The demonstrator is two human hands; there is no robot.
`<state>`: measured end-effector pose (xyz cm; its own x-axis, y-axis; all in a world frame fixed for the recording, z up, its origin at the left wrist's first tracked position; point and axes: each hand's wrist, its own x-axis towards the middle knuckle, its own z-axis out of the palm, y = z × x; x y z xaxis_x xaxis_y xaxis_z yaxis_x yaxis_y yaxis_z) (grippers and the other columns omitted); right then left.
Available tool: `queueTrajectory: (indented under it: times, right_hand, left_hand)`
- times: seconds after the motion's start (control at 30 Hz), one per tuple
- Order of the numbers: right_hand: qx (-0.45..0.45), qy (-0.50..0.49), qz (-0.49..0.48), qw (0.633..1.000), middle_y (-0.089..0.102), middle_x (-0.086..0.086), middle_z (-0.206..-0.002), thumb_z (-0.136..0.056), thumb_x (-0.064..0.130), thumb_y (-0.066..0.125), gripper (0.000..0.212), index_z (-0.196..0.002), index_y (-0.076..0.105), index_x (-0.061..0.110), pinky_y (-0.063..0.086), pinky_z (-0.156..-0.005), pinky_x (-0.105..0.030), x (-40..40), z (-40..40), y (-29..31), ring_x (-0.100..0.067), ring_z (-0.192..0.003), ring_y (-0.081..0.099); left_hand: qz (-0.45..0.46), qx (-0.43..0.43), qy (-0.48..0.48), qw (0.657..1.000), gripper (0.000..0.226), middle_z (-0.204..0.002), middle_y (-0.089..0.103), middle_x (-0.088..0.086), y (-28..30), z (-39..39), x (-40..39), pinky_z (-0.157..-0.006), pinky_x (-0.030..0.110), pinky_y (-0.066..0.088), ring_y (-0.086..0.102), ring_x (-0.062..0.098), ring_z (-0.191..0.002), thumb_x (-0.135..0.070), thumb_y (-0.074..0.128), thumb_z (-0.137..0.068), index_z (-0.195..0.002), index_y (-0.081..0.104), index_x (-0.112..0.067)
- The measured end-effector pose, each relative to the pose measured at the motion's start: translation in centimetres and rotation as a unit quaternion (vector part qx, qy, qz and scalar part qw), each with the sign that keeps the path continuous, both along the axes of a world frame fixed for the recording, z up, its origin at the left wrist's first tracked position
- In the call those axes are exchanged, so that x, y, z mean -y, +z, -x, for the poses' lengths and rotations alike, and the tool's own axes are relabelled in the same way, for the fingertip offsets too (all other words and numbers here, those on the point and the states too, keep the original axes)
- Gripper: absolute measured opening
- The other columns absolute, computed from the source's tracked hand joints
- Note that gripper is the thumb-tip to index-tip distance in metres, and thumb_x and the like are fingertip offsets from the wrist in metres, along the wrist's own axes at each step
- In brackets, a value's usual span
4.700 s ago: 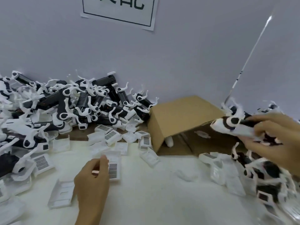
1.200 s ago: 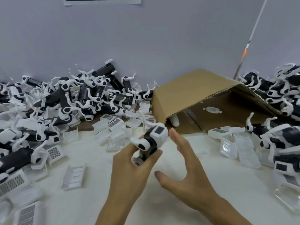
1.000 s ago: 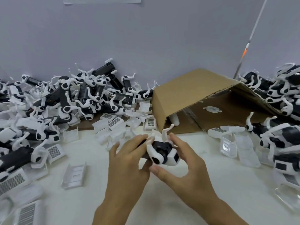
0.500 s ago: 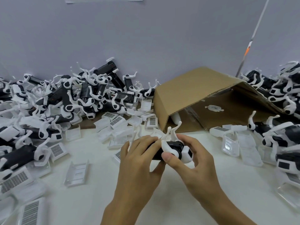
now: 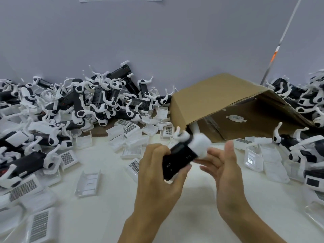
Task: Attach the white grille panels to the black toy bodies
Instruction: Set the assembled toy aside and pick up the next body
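Observation:
My left hand (image 5: 157, 174) grips a black toy body (image 5: 178, 157) with white legs above the middle of the white table; its far end is blurred. The toy's black underside faces up. My right hand (image 5: 222, 165) is just right of the toy, fingers spread and relaxed, fingertips near its white end. Loose white grille panels (image 5: 67, 157) lie scattered on the table, one (image 5: 134, 166) right beside my left hand.
A big heap of black-and-white toy bodies (image 5: 84, 104) fills the back left against the wall. A tipped cardboard box (image 5: 228, 102) lies at the back centre-right. More toys (image 5: 306, 137) and clear panels (image 5: 254, 158) crowd the right side.
The toy has been turned so that its black underside faces up. My right hand has let go of it and opened beside it, while my left hand keeps hold.

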<state>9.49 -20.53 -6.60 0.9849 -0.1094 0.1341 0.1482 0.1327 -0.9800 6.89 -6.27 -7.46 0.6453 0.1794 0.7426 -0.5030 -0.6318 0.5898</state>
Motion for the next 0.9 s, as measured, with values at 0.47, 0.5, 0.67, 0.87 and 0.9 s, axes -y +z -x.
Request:
queueTrajectory:
  times: [0.47,0.5,0.67,0.87,0.9]
  right_hand:
    - [0.318,0.061,0.276,0.905,0.047,0.014,-0.143,-0.077,0.045,0.078,0.047,-0.121,0.061,0.047,0.035,-0.102,-0.005,-0.7,1.5,-1.2,-0.005,-0.135,0.046]
    - [0.313,0.066,0.274,0.907,0.048,0.017,-0.141,-0.077,0.043,0.077,0.038,-0.113,0.064,0.045,0.035,-0.101,-0.003,-0.7,1.5,-1.2,-0.001,-0.134,0.047]
    - [0.256,0.109,0.227,0.933,0.049,0.022,-0.137,-0.075,0.032,0.081,0.031,-0.101,0.067,0.04,0.044,-0.101,-0.013,-0.7,1.6,-1.0,-0.007,-0.134,0.048]
    - [0.234,0.109,0.197,0.946,0.048,0.021,-0.131,-0.074,0.028,0.081,0.023,-0.091,0.068,0.034,0.045,-0.098,-0.01,-1.1,2.1,-1.0,-0.008,-0.132,0.048]
    - [0.234,0.109,0.197,0.946,0.049,0.021,-0.13,-0.075,0.029,0.082,0.021,-0.09,0.069,0.033,0.046,-0.098,-0.01,-1.1,2.1,-1.0,-0.008,-0.132,0.048]
  left_hand:
    - [0.632,-0.268,-0.258,0.68,0.045,-0.093,0.071,0.018,3.2,0.9,0.2,-0.07,0.029,0.06,0.069,0.023,-0.08,-0.04,0.049,-0.096,-0.109,0.076,-0.007]
    - [0.631,-0.276,-0.267,0.674,0.048,-0.091,0.071,0.017,3.2,1.0,0.4,-0.067,0.028,0.06,0.069,0.023,-0.077,-0.043,0.049,-0.095,-0.108,0.076,-0.006]
    - [0.646,-0.278,-0.29,0.649,0.052,-0.087,0.067,0.016,3.0,1.0,0.9,-0.061,0.025,0.058,0.067,0.021,-0.072,-0.045,0.05,-0.094,-0.114,0.073,-0.002]
    - [0.629,-0.282,-0.285,0.666,0.05,-0.085,0.069,0.015,3.0,1.1,0.9,-0.063,0.026,0.059,0.068,0.021,-0.072,-0.046,0.054,-0.086,-0.102,0.077,-0.004]
    - [0.627,-0.284,-0.284,0.667,0.051,-0.085,0.069,0.016,3.0,1.1,0.8,-0.063,0.026,0.059,0.068,0.021,-0.071,-0.047,0.054,-0.087,-0.104,0.076,-0.004]
